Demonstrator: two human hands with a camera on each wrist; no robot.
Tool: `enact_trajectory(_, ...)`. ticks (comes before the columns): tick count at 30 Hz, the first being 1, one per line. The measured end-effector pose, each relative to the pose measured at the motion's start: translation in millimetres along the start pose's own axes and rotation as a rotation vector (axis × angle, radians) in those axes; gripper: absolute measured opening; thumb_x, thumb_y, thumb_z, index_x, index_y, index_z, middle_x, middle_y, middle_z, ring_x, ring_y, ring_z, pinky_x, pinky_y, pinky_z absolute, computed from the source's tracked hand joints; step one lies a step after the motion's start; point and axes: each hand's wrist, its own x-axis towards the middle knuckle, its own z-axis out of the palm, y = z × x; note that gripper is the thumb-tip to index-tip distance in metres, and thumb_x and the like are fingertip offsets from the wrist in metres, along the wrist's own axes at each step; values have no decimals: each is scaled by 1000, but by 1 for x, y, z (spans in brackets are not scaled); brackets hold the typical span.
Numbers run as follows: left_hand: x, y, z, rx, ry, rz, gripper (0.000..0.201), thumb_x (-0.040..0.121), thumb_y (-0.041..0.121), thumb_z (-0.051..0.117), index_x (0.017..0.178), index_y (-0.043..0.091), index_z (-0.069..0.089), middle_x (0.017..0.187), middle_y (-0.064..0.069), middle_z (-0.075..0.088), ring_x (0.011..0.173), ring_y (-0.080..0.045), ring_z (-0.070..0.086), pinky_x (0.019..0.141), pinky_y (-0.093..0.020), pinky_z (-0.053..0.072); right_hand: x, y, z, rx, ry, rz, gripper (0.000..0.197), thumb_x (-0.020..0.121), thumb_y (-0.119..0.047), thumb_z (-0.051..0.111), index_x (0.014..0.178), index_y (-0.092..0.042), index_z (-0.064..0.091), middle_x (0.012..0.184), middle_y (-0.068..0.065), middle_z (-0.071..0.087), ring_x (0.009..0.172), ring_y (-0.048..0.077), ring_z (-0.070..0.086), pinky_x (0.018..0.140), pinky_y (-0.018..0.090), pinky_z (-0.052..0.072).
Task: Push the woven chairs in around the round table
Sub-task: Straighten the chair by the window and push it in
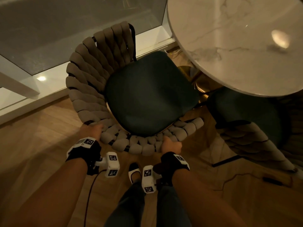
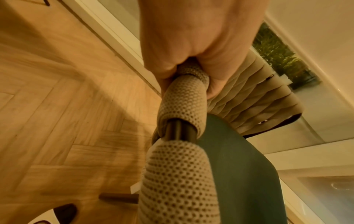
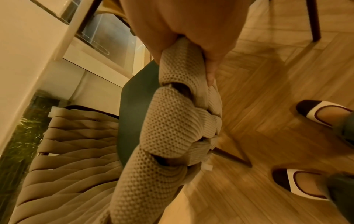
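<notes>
Woven chair (image 1: pixel 114 95), dark-cushioned with padded beige bands, is stood on the herringbone floor (image 1: pixel 41 128) just left of the round marble table (image 1: pixel 237 46), its seat outside the tabletop edge. A second chair (image 1: pixel 246 125) is tucked partly under beside it. Its curved backrest rim is clasped by the left hand (image 1: pixel 93 130) and right hand (image 1: pixel 171 145). Only in the right wrist view are both two-tone shoes (image 3: pixel 323 112) seen.

The round desk (image 1: pixel 237 46) runs off the head view's top and right edges. It covers the front of a second chair (image 1: pixel 246 115). The fingers of both hands (image 1: pixel 171 145) curl out of sight behind the near chair's woven rim (image 1: pixel 136 145). The wrist views show blurred flooring (image 2: pixel 57 106).
</notes>
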Motion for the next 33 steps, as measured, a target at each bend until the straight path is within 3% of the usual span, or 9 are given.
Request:
enact_trajectory(5, -5, 8, 2, -109, 51, -19, 47, 85, 21, 65, 125, 1, 54, 127, -21, 58, 109, -39, 56, 78, -36, 43, -3, -6, 3, -1, 15, 16, 56, 80, -19, 71, 127, -2, 47, 126, 21, 57, 110, 39, 57, 94, 48, 50)
enact_trajectory(11, 1, 21, 8, -105, 27, -18, 51, 84, 21, 65, 129, 1, 49, 130, -21, 55, 113, -39, 55, 79, -37, 41, 2, -23, 2, -22, -9, 6, 56, 84, -17, 67, 131, -1, 42, 129, 22, 53, 113, 39, 54, 90, 43, 47)
enact_trajectory(17, 19, 31, -1, -38, 76, 37, 54, 81, 25, 69, 125, -2, 53, 128, -23, 56, 113, -41, 55, 90, -43, 46, -2, -21, 12, 3, -79, -28, 54, 86, -16, 64, 132, -1, 41, 131, 22, 52, 114, 38, 54, 85, 39, 45)
enact_trajectory(23, 36, 1, -24, 59, 174, 32, 50, 79, 26, 71, 118, -1, 59, 123, -26, 59, 109, -44, 56, 93, -49, 47, -22, 11, 29, 60, -112, 23, 57, 81, -19, 68, 132, -7, 45, 128, 15, 57, 112, 34, 57, 94, 44, 50)
enact_trajectory(28, 41, 14, -26, 47, 165, 22, 55, 80, 26, 71, 125, -1, 55, 129, -25, 56, 115, -43, 53, 97, -48, 44, -19, -8, 38, 93, -149, -2, 45, 81, -14, 67, 123, -6, 52, 118, 14, 62, 99, 30, 60, 83, 36, 49)
enact_trajectory(33, 54, 47, -16, 23, 167, 38, 63, 81, 28, 69, 133, 0, 47, 137, -23, 49, 122, -42, 49, 101, -47, 43, -5, -46, 53, 57, -157, -43, 54, 77, -19, 70, 125, -5, 49, 120, 15, 60, 104, 36, 60, 90, 48, 52)
